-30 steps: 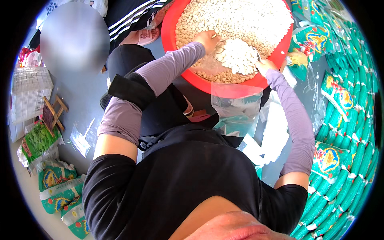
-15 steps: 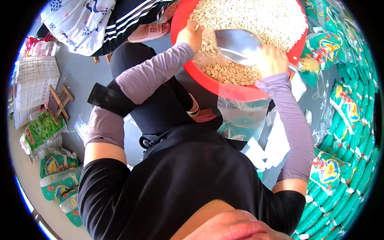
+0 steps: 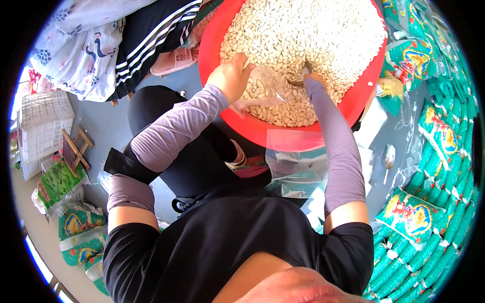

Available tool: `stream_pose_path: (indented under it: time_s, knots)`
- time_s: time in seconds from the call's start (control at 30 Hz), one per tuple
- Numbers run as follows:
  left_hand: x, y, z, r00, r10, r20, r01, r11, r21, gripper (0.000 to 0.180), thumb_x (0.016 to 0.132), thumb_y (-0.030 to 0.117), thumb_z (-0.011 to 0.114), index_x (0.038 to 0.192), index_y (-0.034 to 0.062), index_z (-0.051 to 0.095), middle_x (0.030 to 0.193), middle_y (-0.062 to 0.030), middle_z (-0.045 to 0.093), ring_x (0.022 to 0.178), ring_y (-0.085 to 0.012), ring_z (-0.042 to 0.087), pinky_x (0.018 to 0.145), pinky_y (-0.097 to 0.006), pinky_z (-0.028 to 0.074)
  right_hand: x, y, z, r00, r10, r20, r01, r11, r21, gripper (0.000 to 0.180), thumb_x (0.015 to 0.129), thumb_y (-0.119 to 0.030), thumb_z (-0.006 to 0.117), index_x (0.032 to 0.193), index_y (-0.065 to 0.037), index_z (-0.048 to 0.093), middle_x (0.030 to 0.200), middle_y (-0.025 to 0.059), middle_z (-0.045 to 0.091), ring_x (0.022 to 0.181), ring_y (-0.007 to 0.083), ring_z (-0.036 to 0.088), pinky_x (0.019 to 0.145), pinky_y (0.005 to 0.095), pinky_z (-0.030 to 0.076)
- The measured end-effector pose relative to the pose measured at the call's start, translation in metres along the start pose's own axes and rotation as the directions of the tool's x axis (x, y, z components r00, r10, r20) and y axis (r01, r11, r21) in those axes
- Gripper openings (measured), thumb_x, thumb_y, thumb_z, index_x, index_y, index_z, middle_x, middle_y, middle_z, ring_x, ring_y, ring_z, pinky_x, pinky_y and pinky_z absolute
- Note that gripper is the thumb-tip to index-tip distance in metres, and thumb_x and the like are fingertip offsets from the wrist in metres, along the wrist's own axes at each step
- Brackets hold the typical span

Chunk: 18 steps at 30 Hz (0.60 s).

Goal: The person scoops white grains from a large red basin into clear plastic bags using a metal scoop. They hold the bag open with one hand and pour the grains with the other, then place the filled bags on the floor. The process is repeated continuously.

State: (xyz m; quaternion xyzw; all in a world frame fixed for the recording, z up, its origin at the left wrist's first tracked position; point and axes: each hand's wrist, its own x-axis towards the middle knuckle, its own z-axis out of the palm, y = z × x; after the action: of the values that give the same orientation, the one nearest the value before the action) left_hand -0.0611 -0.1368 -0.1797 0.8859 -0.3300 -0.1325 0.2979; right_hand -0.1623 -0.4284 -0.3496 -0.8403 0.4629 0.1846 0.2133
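A wide red tub [image 3: 208, 55] stands at the top of the view, heaped with pale, flat, bean-like seeds [image 3: 288, 30]. Over its near left part, my left hand [image 3: 230, 78] is closed on the edge of a clear plastic bag [image 3: 270, 90] with some seeds inside. My right hand [image 3: 315, 81] grips a metal scoop [image 3: 306, 69]. Much of the scoop is sunk in the heap and its handle is mostly hidden by the hand. Another clear bag [image 3: 290, 144] hangs over the tub's near rim, beside my right forearm.
Stacked green packages [image 3: 419, 252] line the right side, with a spoon-like metal thing [image 3: 388, 156] on the floor nearby. A white basket [image 3: 46, 113], a small wooden stool [image 3: 76, 149] and more packages [image 3: 78, 224] lie left. Another person's striped trouser leg [image 3: 151, 45] is beside the tub.
The scoop has gone from above the seeds, near the bag, down into the heap with my right hand. My left hand still holds the bag, slightly lower and further left in view.
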Motion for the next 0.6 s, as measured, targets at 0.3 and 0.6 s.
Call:
stream_pose_path:
  time_s: [0.3,0.6]
  knots:
    - [0.008,-0.016,0.002,0.999,-0.041,0.020,0.042,0.998,-0.045,0.033,0.090,0.033,0.046,0.094,0.0010,0.051,0.081,-0.0247,0.060,0.082,-0.0410,0.058,0.071,-0.048,0.045,0.008,0.068,0.022,0.996,-0.089,0.029,0.045,0.731,0.681,0.026,0.086,-0.026,0.049,0.095,-0.004,0.057,0.066,0.0040,0.056,0.053,0.0113,0.053,0.045,0.0255,0.040]
    - [0.011,-0.020,0.004,0.995,-0.098,-0.002,0.096,0.983,-0.154,0.035,0.089,0.035,0.047,0.100,0.0026,0.053,0.093,-0.0249,0.060,0.091,-0.0405,0.056,0.079,-0.046,0.044,-0.044,0.060,-0.066,0.976,-0.209,-0.058,0.211,0.854,0.476,0.031,0.085,-0.030,0.045,0.092,-0.002,0.058,0.068,0.0050,0.058,0.053,0.0130,0.053,0.045,0.0267,0.042]
